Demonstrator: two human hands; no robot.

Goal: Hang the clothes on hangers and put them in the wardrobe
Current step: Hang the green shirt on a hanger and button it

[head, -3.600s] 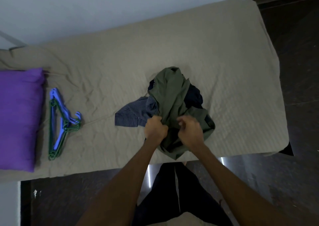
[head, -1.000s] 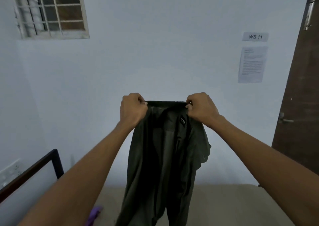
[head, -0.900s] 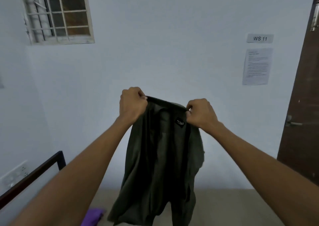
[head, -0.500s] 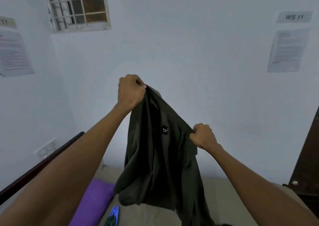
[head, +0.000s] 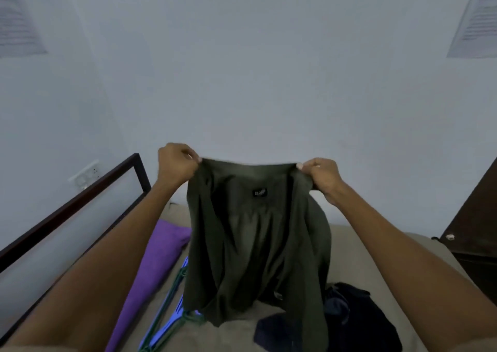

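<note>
Olive-green shirt (head: 258,233) hangs spread by its collar, left hand (head: 176,164) and right hand (head: 321,175) each pinching a corner. Hangers (head: 169,311) lie unused on the bed (head: 357,246); dark clothes (head: 347,322) wait, so hanging has barely begun.

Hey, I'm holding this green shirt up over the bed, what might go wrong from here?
1. Both hands, left hand and right hand, pinch the green shirt; reaching for the hangers frees one side, which may sag or slip.
2. The shirt's hem hangs close to the hangers and might snag.
3. It could drop onto the dark clothes and crease.
</note>
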